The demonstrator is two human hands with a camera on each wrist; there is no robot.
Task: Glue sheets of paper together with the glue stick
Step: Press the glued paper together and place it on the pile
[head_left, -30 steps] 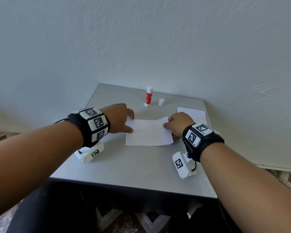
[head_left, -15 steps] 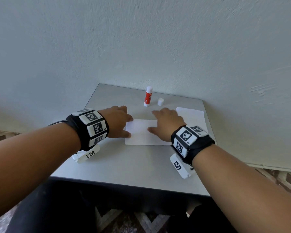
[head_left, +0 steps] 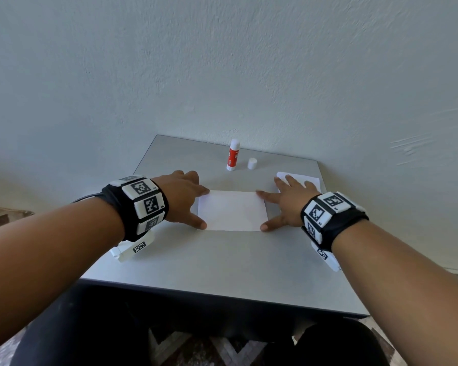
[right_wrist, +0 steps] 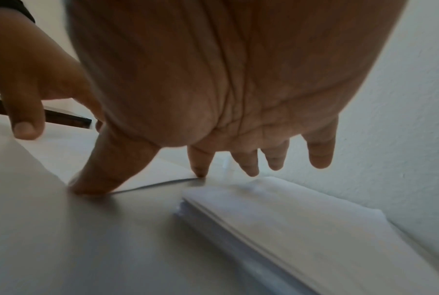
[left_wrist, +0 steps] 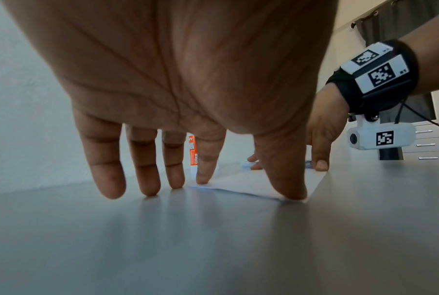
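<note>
A white sheet of paper (head_left: pixel 232 211) lies flat in the middle of the grey table (head_left: pixel 222 262). My left hand (head_left: pixel 181 198) is spread open at its left edge, thumb and index fingertip pressing the paper's left corners (left_wrist: pixel 248 184). My right hand (head_left: pixel 284 204) is spread open at the right edge, thumb and index finger pressing the paper (right_wrist: pixel 137 169) there. The red and white glue stick (head_left: pixel 233 155) stands upright and uncapped behind the sheet, its white cap (head_left: pixel 252 163) beside it on the right.
A stack of white paper sheets (head_left: pixel 299 179) lies at the table's back right, partly under my right fingers; in the right wrist view the stack (right_wrist: pixel 301 225) sits near the pale wall (head_left: pixel 222 62). The table's front edge is close to my body.
My right hand let go of the sheet's lifted right edge, swept flat over the paper, then moved to its right edge. The sheet now lies flat. The left hand stayed at the left edge.
</note>
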